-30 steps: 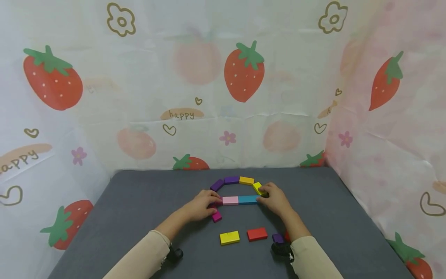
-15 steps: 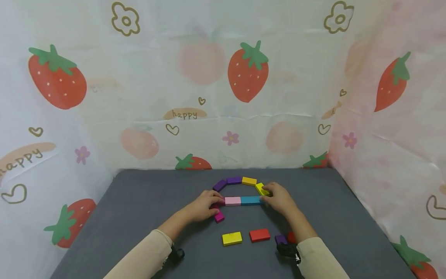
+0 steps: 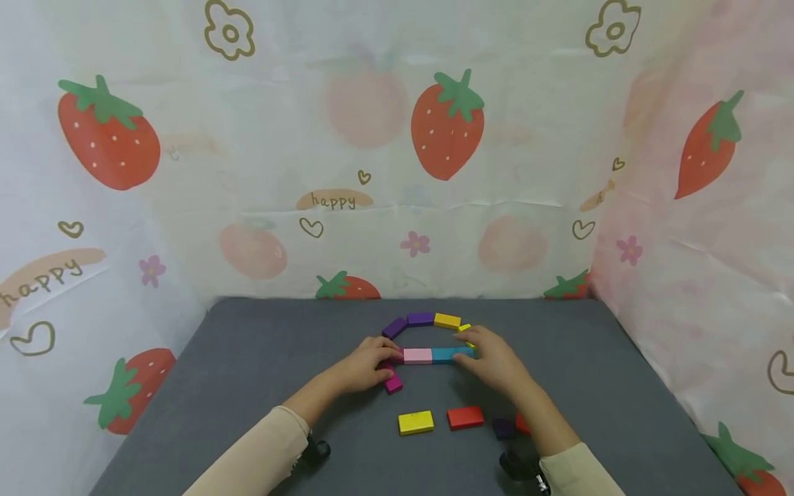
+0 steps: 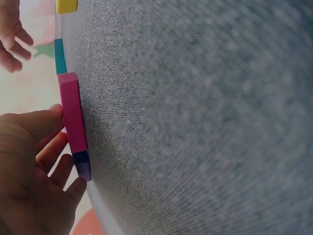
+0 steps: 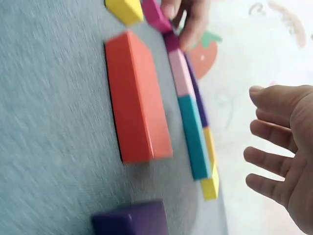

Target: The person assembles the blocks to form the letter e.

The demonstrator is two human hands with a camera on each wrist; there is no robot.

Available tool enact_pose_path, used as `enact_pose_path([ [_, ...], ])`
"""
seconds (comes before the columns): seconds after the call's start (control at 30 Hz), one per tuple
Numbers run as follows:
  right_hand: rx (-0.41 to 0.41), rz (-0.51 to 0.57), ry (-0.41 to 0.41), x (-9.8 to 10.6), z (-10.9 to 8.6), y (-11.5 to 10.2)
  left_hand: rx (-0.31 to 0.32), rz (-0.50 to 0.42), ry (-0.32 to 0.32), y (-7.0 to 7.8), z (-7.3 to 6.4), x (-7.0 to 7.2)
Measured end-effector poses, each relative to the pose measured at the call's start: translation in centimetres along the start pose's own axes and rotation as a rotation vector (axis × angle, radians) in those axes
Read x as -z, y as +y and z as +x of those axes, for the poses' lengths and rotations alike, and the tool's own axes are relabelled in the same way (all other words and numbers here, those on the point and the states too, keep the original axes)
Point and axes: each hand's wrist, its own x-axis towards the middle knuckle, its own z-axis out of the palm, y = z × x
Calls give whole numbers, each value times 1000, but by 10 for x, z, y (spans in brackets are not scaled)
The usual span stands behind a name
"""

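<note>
Coloured blocks form an arch behind a straight row on the grey table. My left hand (image 3: 362, 365) has its thumb on a magenta block (image 3: 393, 382) and its fingers at the dark pink block (image 5: 171, 42) at the row's left end. Further right in that row lie a light pink block (image 3: 418, 356) and a blue block (image 3: 443, 355). Above the blue block's right part hovers my right hand (image 3: 493, 358), fingers apart and holding nothing. It partly covers a yellow block (image 5: 210, 188) at the arch's right end. Purple blocks (image 3: 420, 319) and an orange-yellow block (image 3: 447, 321) complete the curve.
Nearer the front lie a yellow block (image 3: 415, 422), a red block (image 3: 465, 417) and a dark purple block (image 3: 504, 428). Another red block (image 3: 523, 424) is half hidden by the right forearm. A strawberry-print curtain (image 3: 384, 158) hangs behind the table (image 3: 279, 331).
My right hand has come off the blue and yellow blocks' right ends and shifted slightly left over the blue block. The left hand stays at the pink blocks. The head view has turned slightly left.
</note>
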Motion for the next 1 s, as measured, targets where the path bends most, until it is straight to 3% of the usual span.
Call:
enact_pose_path([
  [0.3, 102, 64, -24, -13, -14, -29, -1, -11, 0, -3, 0, -2],
  [0.63, 222, 78, -73, -25, -19, -38, -5, -29, 4, -2, -2, 2],
  [1.0, 272, 60, -262, -37, -31, -43, 8, -19, -5, -2, -2, -1],
])
